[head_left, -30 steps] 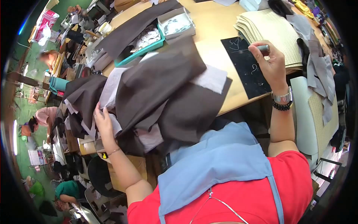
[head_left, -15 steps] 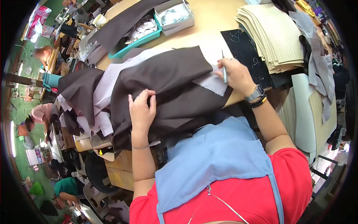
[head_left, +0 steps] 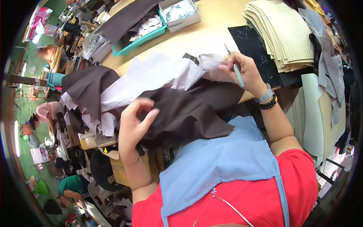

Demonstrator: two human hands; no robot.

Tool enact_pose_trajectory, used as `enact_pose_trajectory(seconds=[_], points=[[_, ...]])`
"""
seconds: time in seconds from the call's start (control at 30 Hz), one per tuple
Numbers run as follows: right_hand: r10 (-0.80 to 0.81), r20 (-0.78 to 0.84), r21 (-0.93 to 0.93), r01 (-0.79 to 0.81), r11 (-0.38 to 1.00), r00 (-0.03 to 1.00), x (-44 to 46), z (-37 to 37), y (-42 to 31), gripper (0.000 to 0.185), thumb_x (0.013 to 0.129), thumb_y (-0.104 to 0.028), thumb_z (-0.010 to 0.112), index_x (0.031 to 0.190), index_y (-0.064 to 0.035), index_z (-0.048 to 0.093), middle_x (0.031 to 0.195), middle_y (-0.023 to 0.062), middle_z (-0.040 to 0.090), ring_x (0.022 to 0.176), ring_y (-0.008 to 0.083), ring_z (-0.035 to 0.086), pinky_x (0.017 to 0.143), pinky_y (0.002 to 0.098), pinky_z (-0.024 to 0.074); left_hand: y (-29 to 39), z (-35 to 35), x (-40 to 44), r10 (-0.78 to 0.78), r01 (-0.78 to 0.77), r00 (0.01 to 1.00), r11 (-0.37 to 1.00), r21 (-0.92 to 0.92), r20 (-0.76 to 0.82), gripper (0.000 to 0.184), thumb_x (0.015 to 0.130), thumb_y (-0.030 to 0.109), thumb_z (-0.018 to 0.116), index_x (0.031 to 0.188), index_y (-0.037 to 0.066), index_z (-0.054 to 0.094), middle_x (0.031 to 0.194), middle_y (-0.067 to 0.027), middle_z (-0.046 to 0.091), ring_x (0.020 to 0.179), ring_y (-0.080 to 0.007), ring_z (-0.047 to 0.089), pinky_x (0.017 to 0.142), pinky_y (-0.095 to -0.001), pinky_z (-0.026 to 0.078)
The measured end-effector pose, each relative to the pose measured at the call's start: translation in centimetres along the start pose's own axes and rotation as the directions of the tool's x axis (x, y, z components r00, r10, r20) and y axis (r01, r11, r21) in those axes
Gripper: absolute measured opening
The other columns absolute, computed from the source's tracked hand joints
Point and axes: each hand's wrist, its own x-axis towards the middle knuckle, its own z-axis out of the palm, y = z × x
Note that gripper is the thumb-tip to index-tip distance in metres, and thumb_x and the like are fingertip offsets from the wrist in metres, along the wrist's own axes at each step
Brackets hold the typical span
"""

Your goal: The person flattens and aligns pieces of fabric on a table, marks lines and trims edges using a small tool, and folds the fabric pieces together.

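Observation:
My right hand point(head_left: 245, 72) is closed around a slim pointed tool with a grey handle point(head_left: 238, 75); its thin tip sticks out above my fingers. The exact kind of tool is unclear. Beside that hand lies the pale lilac backing of the fabric point(head_left: 155, 77). My left hand point(head_left: 134, 125), slightly blurred, is held over the dark brown fabric point(head_left: 189, 109) with thumb and fingers apart and nothing between them. The brown fabric lies in loose folds across the table's near edge, partly against my blue apron point(head_left: 215, 162).
A teal tray point(head_left: 141, 39) of small pale pieces and a white box point(head_left: 179, 15) stand at the back. Cream textured sheets point(head_left: 281, 36) are stacked on the right, beside a black sheet point(head_left: 257, 56). Other people work at the left, one in a green top point(head_left: 72, 184).
The near part of the brown fabric has folded over towards me, baring its pale backing. My left hand has lifted off and moved nearer to me. My right hand still holds the tool.

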Motion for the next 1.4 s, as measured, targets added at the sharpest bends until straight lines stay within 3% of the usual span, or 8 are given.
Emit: enact_pose_trajectory(seconds=[0.2,0.47,0.67,0.8,0.9,1.07,1.23,1.4], points=[[-0.161,0.171,0.132,0.139,0.981,0.972,0.4,0.5,-5.7,0.023,0.085,-0.003,0.074,0.079,-0.0052,0.052,0.085,0.0057,0.064,0.08,0.0103,0.059,0.071,0.0261,0.0505,3.8,7.3,8.3,0.578,-0.581,0.814,0.813,0.041,0.054,0.047,0.075,0.02,0.082,0.115,0.005,0.063,0.126,-0.0142,0.064,0.122,-0.0305,0.058,0.109,-0.0413,0.037],[0.167,0.231,0.584,-0.274,0.764,0.958,-0.6,-1.2,-5.4,0.027,0.092,-0.027,0.071,0.088,-0.0116,0.049,0.088,-0.0059,0.055,0.08,0.0027,0.045,0.07,0.0192,0.0398,1.5,8.9,8.9,0.593,-0.581,0.799,0.804,-0.13,0.097,0.024,0.075,0.011,0.081,0.093,0.004,0.065,0.107,-0.0088,0.068,0.106,-0.0262,0.062,0.108,-0.0435,0.037],[-0.176,0.219,0.261,0.116,0.958,0.96,0.6,-0.1,-5.1,0.039,0.082,-0.018,0.082,0.087,-0.0114,0.044,0.089,-0.0039,0.05,0.083,0.0049,0.045,0.076,0.0225,0.0414,-0.3,7.7,9.0,0.633,-0.705,0.708,0.652,-0.278,-0.313,0.019,0.083,0.003,0.072,0.102,0.001,0.066,0.113,-0.0118,0.065,0.112,-0.0263,0.06,0.102,-0.04,0.042],[0.047,0.241,0.443,-0.153,0.884,0.969,0.4,2.2,-4.1,0.035,0.084,0.002,0.074,0.085,-0.0106,0.041,0.089,-0.0024,0.052,0.082,0.0053,0.048,0.078,0.0215,0.046,0.7,6.7,8.4,0.572,-0.69,0.721,0.646,-0.325,-0.392,0.017,0.091,0.005,0.067,0.107,0.0,0.063,0.114,-0.0112,0.064,0.108,-0.0217,0.058,0.098,-0.0359,0.043],[-0.137,0.084,0.462,0.084,0.883,0.987,1.6,2.5,-4.7,0.032,0.087,0.004,0.07,0.084,-0.0102,0.041,0.089,-0.0004,0.054,0.084,0.0048,0.054,0.079,0.0218,0.0483,1.3,6.0,9.3,0.68,-0.817,0.533,0.569,-0.096,-0.504,0.018,0.092,0.007,0.066,0.108,-0.001,0.062,0.114,-0.0123,0.063,0.105,-0.0208,0.058,0.095,-0.0339,0.043],[-0.33,-0.226,0.436,0.398,0.807,0.917,5.7,1.8,-7.5,0.03,0.092,0.002,0.064,0.083,-0.0085,0.038,0.092,0.0055,0.058,0.086,0.0114,0.062,0.077,0.0287,0.0546,0.7,4.0,8.8,0.454,-0.757,0.607,0.58,-0.3,-0.653,0.02,0.103,0.016,0.054,0.113,0.0,0.061,0.11,-0.0051,0.065,0.1,-0.0107,0.058,0.09,-0.0271,0.046],[-0.519,-0.086,0.365,0.512,0.778,0.85,9.1,1.3,-10.7,0.037,0.086,-0.008,0.076,0.089,-0.0105,0.039,0.113,0.0107,0.06,0.095,0.0122,0.061,0.078,0.0276,0.0538,1.4,2.7,8.3,0.417,-0.76,0.628,0.508,-0.405,-0.657,0.022,0.104,0.017,0.051,0.117,0.001,0.058,0.113,-0.0055,0.064,0.102,-0.0103,0.057,0.09,-0.0277,0.046],[-0.159,0.307,0.488,-0.012,0.873,0.938,9.7,3.9,-11.1,0.045,0.081,-0.003,0.081,0.091,-0.0131,0.038,0.087,-0.0051,0.047,0.084,-0.0017,0.05,0.071,0.0194,0.0458,2.1,2.4,7.9,0.436,-0.757,0.622,0.548,-0.356,-0.651,0.026,0.103,0.019,0.053,0.122,0.001,0.055,0.117,-0.0063,0.062,0.105,-0.0105,0.056,0.09,-0.0284,0.047]])
